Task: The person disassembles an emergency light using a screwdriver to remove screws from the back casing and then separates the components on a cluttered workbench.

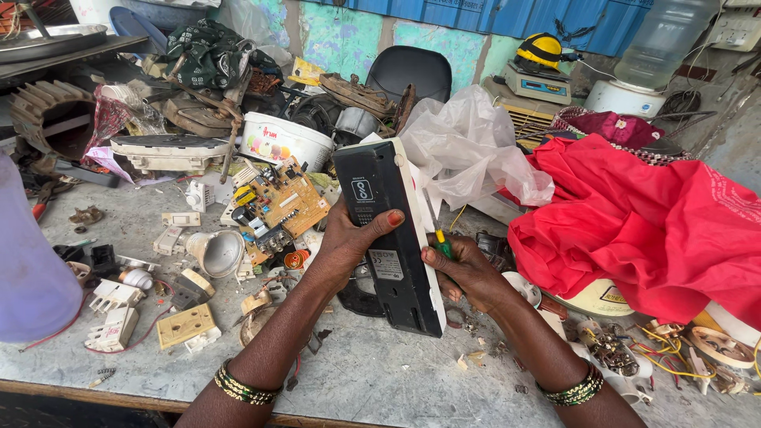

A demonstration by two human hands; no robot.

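Black casing (388,238) is being gripped upright by L hand (349,242) w/ thumb across, so screwdriver (440,238) pinched in R hand (468,269) reaches its edge.

You have one view only, from the camera on your head. It looks forward and steeply down over your forearms onto the cluttered surface (380,372), close to it, and at the top edge it reaches the blue wall (507,20) behind.

Matt black plastic device casing (388,238), glossy red cloth (650,222), crinkled clear plastic bag (468,143), rough, mottled grey benchtop (380,380).
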